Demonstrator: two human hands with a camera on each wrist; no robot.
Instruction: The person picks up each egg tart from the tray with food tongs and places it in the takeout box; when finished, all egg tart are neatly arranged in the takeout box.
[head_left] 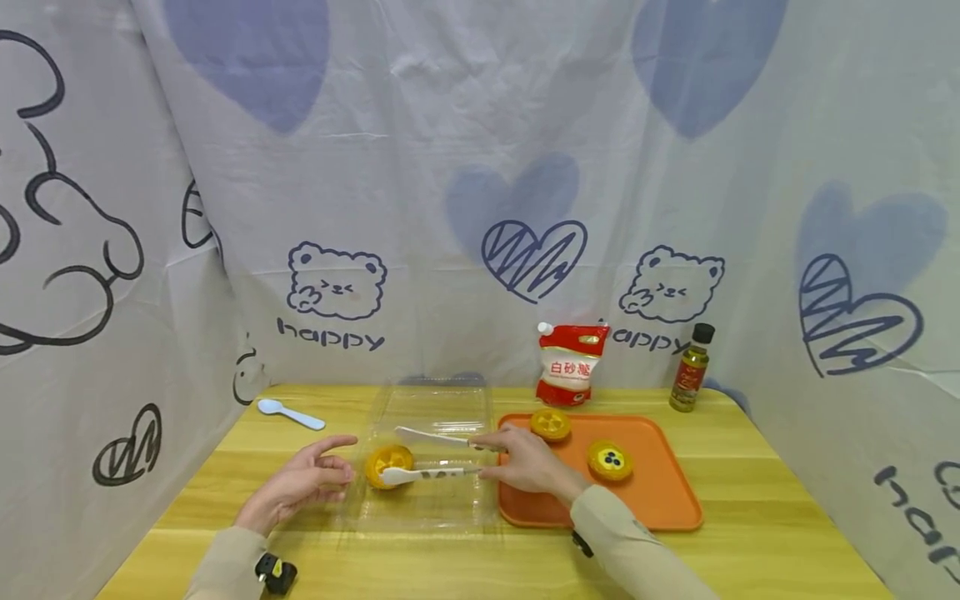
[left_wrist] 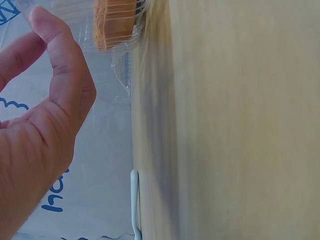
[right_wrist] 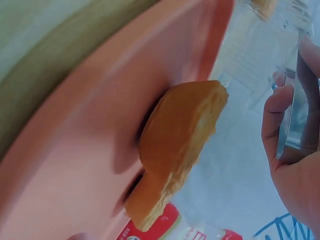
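Observation:
My right hand [head_left: 528, 462] grips a pair of tongs [head_left: 438, 473] with white tips and a metal handle. The tongs' arms are spread apart over a clear plastic box [head_left: 465, 508]. One tip overlaps an egg tart [head_left: 388, 458] in the box's left part; whether they touch cannot be seen. My left hand [head_left: 303, 483] is at the box's left side with relaxed, slightly bent fingers, holding nothing. In the left wrist view, its thumb and a finger [left_wrist: 65, 55] show near the box wall. The right wrist view shows the metal handle [right_wrist: 295, 110] within my fingers.
An orange tray [head_left: 637, 504] on the right carries a tart [head_left: 551, 425] and a blueberry-topped tart [head_left: 610, 461]. Behind it stand a red-and-white sugar pouch [head_left: 570, 367] and an oil bottle [head_left: 688, 371]. A pale blue spoon [head_left: 292, 414] lies at the back left.

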